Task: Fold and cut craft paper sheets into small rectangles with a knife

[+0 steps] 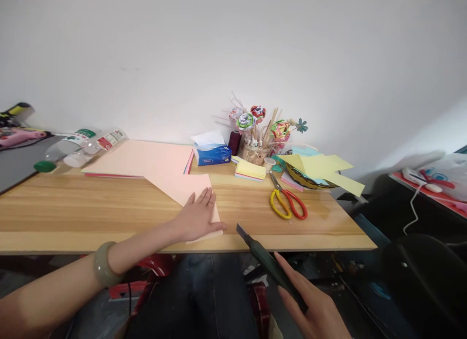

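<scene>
My left hand [199, 215] lies flat with its fingers spread on a pale pink sheet of paper [182, 186], which appears folded over on itself near the table's front edge. A bangle circles that wrist. In my right hand [317, 300] is a dark green utility knife [272, 266], its blade out and pointing up and left. The blade tip is to the right of the paper, apart from it. Scissors [286, 203] with one yellow and one red handle lie on the wooden table [91, 212], beyond the knife.
A stack of coloured paper [146, 156] lies at the back left beside plastic bottles [91, 144]. Behind are a blue tissue pack [213, 155], a sticky-note-like paper pile [250, 169], a jar of paper flowers [255, 151] and a basket with yellow papers [317, 169].
</scene>
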The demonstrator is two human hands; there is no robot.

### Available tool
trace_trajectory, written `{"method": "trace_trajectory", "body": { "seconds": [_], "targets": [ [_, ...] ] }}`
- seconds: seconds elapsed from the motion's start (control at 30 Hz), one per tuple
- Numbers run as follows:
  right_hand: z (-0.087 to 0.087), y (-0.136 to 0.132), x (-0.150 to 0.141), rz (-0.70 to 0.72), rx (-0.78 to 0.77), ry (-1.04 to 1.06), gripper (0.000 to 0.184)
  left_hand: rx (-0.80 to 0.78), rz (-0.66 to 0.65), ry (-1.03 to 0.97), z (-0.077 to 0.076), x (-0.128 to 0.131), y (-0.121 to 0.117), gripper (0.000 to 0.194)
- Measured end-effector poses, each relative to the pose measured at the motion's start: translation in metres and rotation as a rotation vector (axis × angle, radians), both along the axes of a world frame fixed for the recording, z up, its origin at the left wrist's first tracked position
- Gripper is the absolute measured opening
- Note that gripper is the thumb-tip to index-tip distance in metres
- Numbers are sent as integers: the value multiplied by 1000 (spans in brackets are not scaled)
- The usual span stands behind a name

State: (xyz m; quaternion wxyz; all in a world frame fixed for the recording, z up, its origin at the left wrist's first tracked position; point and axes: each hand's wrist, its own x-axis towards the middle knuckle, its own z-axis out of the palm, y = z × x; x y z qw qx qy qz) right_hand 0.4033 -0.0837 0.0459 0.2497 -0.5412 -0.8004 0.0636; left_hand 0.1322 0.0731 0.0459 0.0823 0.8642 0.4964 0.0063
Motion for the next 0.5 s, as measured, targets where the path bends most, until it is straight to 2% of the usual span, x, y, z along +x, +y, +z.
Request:
{"method": "trace_trajectory", "body": {
  "seconds": [0.13, 0.27, 0.37, 0.5],
  "targets": [
    [6, -3, -5, 0, -27, -24, 47, -150, 4, -6, 9, 2, 0, 122],
    [7, -7, -9, 25, -31, -52, 43, -263, -39, -66, 21, -4, 3, 122],
    [3, -7, -11, 58, -27, -66, 43, -188, -98, -180, 25, -18, 4, 112],
    [-1, -6, -11, 96, -7, -105, 42, -65, -274, -263, 20, -39, -4, 104]
  ]
}}
